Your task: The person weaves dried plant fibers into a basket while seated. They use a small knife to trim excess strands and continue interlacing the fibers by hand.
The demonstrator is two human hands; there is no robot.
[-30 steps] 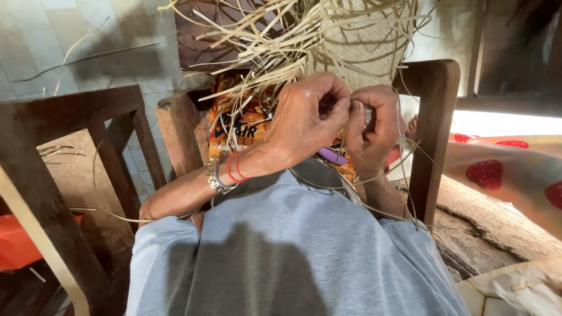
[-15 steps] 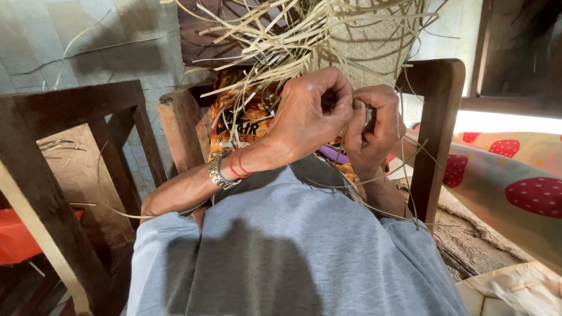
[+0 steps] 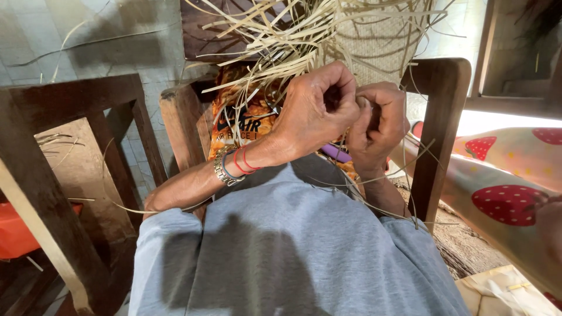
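Observation:
My left hand point(image 3: 319, 111) and my right hand point(image 3: 379, 123) are clenched close together, knuckles touching, in front of my chest. Both pinch thin pale straw strips point(image 3: 293, 41) that fan out upward from a half-woven straw piece point(image 3: 374, 41) above them. My left wrist wears a metal bracelet and red bands point(image 3: 234, 165). A purple object point(image 3: 335, 153) peeks out under my hands; what it is cannot be told. An orange printed cloth point(image 3: 237, 117) lies behind my left hand. My grey shirt point(image 3: 293, 251) fills the lower part of the view.
A wooden chair frame point(image 3: 439, 123) stands around my hands. Another dark wooden frame point(image 3: 64, 158) is at the left, with something orange point(image 3: 17, 234) low behind it. A cloth with red strawberries point(image 3: 509, 181) hangs at the right. Loose strips lie on the tiled floor point(image 3: 70, 41).
My hands have stayed clenched on the strips with only small finger shifts. The strawberry cloth at the right has swung upward and to the right.

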